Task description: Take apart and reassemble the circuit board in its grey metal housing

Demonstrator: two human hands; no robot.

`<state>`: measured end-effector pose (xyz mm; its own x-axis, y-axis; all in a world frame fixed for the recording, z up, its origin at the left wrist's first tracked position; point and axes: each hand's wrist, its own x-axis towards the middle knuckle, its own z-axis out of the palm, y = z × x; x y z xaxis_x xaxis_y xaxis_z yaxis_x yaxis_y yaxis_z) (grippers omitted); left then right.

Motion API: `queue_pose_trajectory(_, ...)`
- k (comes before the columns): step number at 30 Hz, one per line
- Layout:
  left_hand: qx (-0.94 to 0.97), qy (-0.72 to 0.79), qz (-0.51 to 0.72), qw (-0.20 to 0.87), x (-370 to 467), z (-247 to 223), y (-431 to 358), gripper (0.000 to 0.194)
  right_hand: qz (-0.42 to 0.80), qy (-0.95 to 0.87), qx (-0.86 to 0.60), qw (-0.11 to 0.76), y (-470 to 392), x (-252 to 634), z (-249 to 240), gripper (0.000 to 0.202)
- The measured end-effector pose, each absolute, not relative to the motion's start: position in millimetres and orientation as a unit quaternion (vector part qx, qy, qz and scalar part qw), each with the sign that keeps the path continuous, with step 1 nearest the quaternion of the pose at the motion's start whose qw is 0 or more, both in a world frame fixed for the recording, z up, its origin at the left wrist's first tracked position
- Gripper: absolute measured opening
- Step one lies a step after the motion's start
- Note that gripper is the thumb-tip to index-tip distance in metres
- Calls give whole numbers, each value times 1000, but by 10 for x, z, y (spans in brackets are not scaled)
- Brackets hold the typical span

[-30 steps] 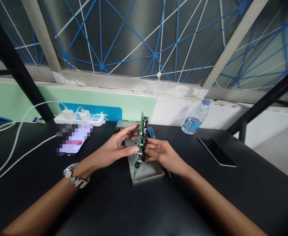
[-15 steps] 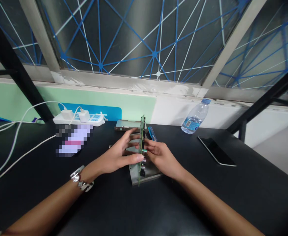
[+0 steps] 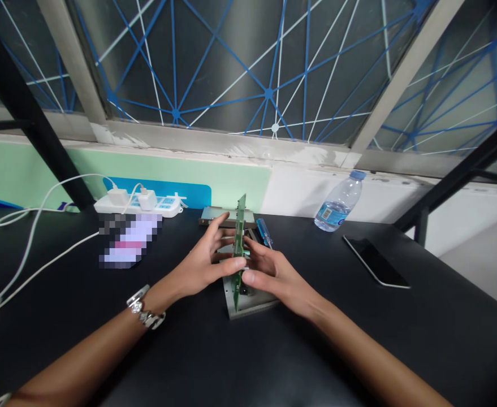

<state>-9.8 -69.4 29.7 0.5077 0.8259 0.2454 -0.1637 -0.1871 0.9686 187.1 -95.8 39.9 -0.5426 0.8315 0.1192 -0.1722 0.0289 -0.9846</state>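
Behind the work, a flat metal box [image 3: 226, 216] lies at the back of the black tabletop [image 3: 214, 362], against the wall, just beyond the raised left fingers. A blue screwdriver [image 3: 264, 233] rests close to the right of the metal tray [image 3: 256, 306], near the right hand's fingers — the nearest loose thing on that side. Farther right stand a water bottle [image 3: 335, 206], leaning in the view, and a dark tablet [image 3: 375, 263] lying flat, both well apart from the right hand. To the left, a pale phone [image 3: 132, 243], masked by coarse blocks, lies in front of a white power strip [image 3: 167, 207] with two plugs; a white cable [image 3: 31, 234] loops down the left side.

The circuit board [image 3: 238, 240] is on edge, upright and seen nearly edge-on, over the tray between the two hands; whether its lower edge touches the tray cannot be told. The left hand [image 3: 199, 265] grips it with the thumb across its near edge and the fingers spread on its left face. The right hand [image 3: 280, 277] grips it from the other side, thumb and bent fingers at its right face, the fingertips partly hidden.

Tabletop stretches from the tray's near edge toward the viewer — and between the right hand and the tablet.
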Motion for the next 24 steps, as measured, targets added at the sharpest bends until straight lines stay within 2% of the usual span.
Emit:
queue_pose_trajectory(6,632,299,427,573,-110,288,-679,94,622,-595,-331,388,-966,1843,446,65)
queue_pose_trajectory(19,610,360,431,559,-349,480,-514,56,610,-577,-371,397,-711,2195,429,44)
queue_pose_trajectory(24,608,321,449,571,-400,529,-494,53,614,-551,-380,417,-658,2226,368,41)
